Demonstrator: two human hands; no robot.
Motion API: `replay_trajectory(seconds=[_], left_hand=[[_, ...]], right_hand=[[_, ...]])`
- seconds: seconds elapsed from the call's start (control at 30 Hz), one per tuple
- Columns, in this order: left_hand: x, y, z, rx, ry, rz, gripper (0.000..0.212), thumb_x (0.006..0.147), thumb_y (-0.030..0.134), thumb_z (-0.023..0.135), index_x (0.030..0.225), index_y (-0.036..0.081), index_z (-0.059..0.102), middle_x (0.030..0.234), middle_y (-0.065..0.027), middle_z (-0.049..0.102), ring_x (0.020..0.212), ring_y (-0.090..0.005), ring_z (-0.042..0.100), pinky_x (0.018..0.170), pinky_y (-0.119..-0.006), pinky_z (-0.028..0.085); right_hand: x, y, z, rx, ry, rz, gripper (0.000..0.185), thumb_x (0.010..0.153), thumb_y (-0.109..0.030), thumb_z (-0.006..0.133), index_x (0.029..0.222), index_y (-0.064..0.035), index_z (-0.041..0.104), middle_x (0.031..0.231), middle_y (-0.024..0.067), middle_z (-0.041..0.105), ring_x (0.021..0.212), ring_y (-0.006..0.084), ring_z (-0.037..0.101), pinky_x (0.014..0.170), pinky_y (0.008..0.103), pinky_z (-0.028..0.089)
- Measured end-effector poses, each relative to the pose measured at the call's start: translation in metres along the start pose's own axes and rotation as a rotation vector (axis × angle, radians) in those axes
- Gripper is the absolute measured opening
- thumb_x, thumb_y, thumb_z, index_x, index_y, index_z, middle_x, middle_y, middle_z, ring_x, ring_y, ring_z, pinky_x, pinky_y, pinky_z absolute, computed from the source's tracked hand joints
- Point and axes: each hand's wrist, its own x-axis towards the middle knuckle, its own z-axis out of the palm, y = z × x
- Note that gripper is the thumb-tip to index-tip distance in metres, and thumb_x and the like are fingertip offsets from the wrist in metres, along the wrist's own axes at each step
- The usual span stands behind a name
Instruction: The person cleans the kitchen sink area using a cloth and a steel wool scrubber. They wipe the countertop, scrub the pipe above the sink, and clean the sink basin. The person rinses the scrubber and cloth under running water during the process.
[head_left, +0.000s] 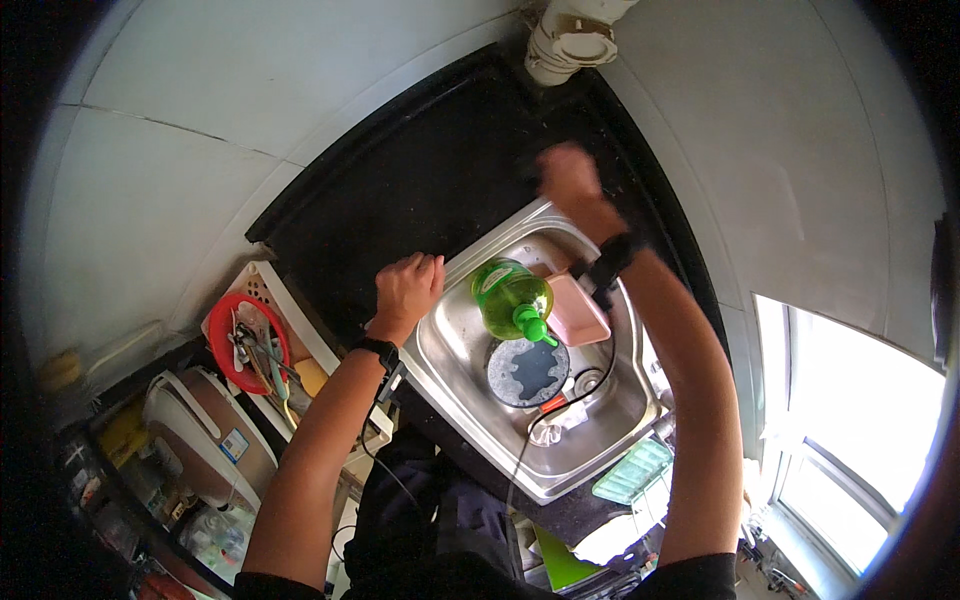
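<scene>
Beside the upper left rim of a stainless steel sink (465, 457), my left hand (409, 292) is curled with its fingers together, and nothing shows in it. My right hand (571, 176) is motion-blurred over the black countertop (420, 157) behind the sink; its fingers and palm are hidden. A green dish soap bottle (510, 300) with a pump top stands in the basin. Right of it is a pink plastic container (577, 311), partly behind my right wrist. A round vessel of dark, foamy water (529, 371) sits in front of the bottle.
An orange-and-white item (553, 405) lies near the sink drain (589, 381). Black cables from my wrists cross the sink and my front. To the left, a red basket (247, 341) holds utensils. A white pipe (574, 45) rises in the back corner; a green rack (634, 471) is at right front.
</scene>
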Motion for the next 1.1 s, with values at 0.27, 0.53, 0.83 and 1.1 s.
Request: replay_trajectory(seconds=[0.27, 0.53, 0.83, 1.1], left_hand=[[-0.002, 0.001, 0.002, 0.002, -0.011, -0.023, 0.029, 0.09, 0.021, 0.063, 0.064, 0.01, 0.057, 0.065, -0.007, 0.06, 0.058, -0.0271, 0.064, 0.051, -0.038, 0.051], [-0.001, 0.001, 0.003, 0.006, -0.027, -0.027, 0.03, 0.091, 0.021, 0.063, 0.064, 0.011, 0.056, 0.065, -0.0064, 0.059, 0.057, -0.0264, 0.063, 0.05, -0.037, 0.051], [0.003, -0.003, 0.003, -0.054, 0.004, 0.008, 0.03, 0.089, 0.019, 0.065, 0.063, 0.011, 0.054, 0.062, -0.0059, 0.057, 0.055, -0.0253, 0.062, 0.047, -0.037, 0.05], [0.0, -0.002, 0.003, -0.046, -0.025, -0.005, 0.029, 0.09, 0.022, 0.064, 0.064, 0.012, 0.055, 0.064, -0.0051, 0.058, 0.055, -0.0243, 0.062, 0.048, -0.036, 0.05]], right_hand=[[0.016, -0.007, 0.038, 0.037, 0.074, -0.193, 0.039, 0.077, -0.004, 0.065, 0.116, -0.0019, 0.063, 0.12, 0.0206, 0.064, 0.112, 0.034, 0.063, 0.096, 0.0409, 0.053], [0.052, -0.014, 0.019, 0.08, 0.244, -0.307, 0.03, 0.078, 0.003, 0.061, 0.107, -0.0024, 0.063, 0.109, 0.0171, 0.065, 0.11, 0.0362, 0.062, 0.092, 0.0446, 0.054], [0.082, -0.013, 0.013, -0.231, 0.281, -0.348, 0.023, 0.08, -0.004, 0.065, 0.102, -0.0055, 0.07, 0.113, 0.013, 0.068, 0.11, 0.0289, 0.063, 0.089, 0.0417, 0.056], [0.098, -0.044, -0.005, -0.325, -0.032, -0.196, 0.015, 0.077, -0.004, 0.07, 0.091, -0.007, 0.075, 0.101, 0.0149, 0.072, 0.104, 0.0305, 0.065, 0.083, 0.0388, 0.057]])
